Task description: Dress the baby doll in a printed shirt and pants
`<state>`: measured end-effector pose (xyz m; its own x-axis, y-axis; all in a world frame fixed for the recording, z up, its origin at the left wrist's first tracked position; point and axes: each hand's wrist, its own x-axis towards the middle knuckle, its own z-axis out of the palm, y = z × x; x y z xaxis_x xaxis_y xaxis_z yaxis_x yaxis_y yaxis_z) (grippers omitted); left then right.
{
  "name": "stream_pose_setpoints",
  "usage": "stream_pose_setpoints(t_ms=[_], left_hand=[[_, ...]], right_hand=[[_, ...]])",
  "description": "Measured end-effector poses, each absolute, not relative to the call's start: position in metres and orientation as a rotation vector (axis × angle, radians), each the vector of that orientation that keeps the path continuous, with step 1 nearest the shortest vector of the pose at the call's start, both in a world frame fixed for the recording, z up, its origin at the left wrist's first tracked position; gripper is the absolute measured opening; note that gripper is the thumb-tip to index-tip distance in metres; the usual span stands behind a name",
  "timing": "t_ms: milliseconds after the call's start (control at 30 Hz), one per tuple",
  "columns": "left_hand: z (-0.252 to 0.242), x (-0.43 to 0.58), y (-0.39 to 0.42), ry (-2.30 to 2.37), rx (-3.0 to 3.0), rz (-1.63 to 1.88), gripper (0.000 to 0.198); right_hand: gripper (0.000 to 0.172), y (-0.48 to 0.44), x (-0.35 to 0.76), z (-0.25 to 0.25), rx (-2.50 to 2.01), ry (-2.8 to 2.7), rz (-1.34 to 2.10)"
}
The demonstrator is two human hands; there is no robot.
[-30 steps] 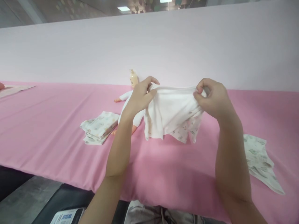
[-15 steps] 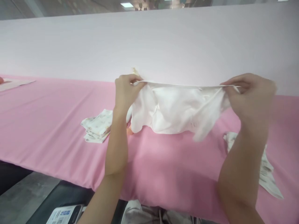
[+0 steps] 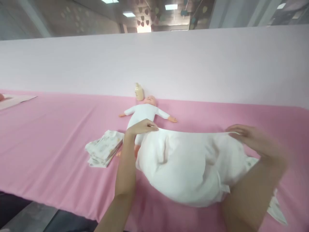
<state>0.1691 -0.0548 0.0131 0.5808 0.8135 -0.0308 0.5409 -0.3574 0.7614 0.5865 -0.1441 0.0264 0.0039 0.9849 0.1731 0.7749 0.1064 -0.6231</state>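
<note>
A folded stack of pale printed cotton cloths (image 3: 104,148) is left on a pink fabric table cover (image 3: 60,138). By a left hand (image 3: 141,127), with fingers pressed together, the top hem of a light, soft white cotton cloth (image 3: 188,169) is pinched; that hem offers the best hold. The cloth is billowed above the cover, overlapping a white-clad baby doll (image 3: 145,112). The right hand (image 3: 256,140) is blurred, so its finger state cannot be told.

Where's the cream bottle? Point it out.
In the head view, the cream bottle stands upright at the far side of the pink tablecloth, just left of the baby doll's head and beyond the person's left hand.
</note>
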Motion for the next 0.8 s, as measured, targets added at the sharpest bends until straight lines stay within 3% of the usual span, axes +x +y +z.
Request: stream_pose_setpoints(t_ms=[100, 300, 633, 800], left_hand=[[-0.028, 0.198, -0.028, 1.462, 2.190, 0.454, 0.019], [-0.070, 0.223, 0.013, 1.853, 2.471, 0.458, 0.018], [-0.073, 0.220, 0.079, 1.892, 2.488, 0.450, 0.024], [-0.053, 0.190, 0.085, 1.976, 2.259, 0.604, 0.041]], right_hand=[[0.015, -0.093, 0.581, -0.007, -2.144, -1.767, 0.570], [0.031, -0.027, 0.556, -0.053, -2.417, -1.679, 0.310], [0.047, 0.040, 0.520, -0.062, -2.225, -1.571, 0.368], [0.045, 0.042, 0.438, -0.055, -1.892, -1.674, 0.610]])
